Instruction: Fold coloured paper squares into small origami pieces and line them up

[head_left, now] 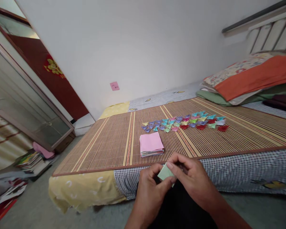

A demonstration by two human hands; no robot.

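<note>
Between my two hands is a small folded piece of pale green paper [165, 172], held just in front of the bed's edge. My left hand [150, 190] pinches its lower left side, and my right hand [192, 176] grips its upper right corner with thumb and fingers. A stack of square paper with a pink sheet on top [152, 143] lies on the striped mat beyond my hands. Behind the stack, several small folded paper shapes [184, 122] in many colours lie in rows.
The striped mat [105, 149] covers the bed. Folded bedding with an orange part [257, 76] is piled at the right. A pink note [114, 86] is on the wall. Books [30, 161] stand low at the left, near a glass-panelled door [26, 95].
</note>
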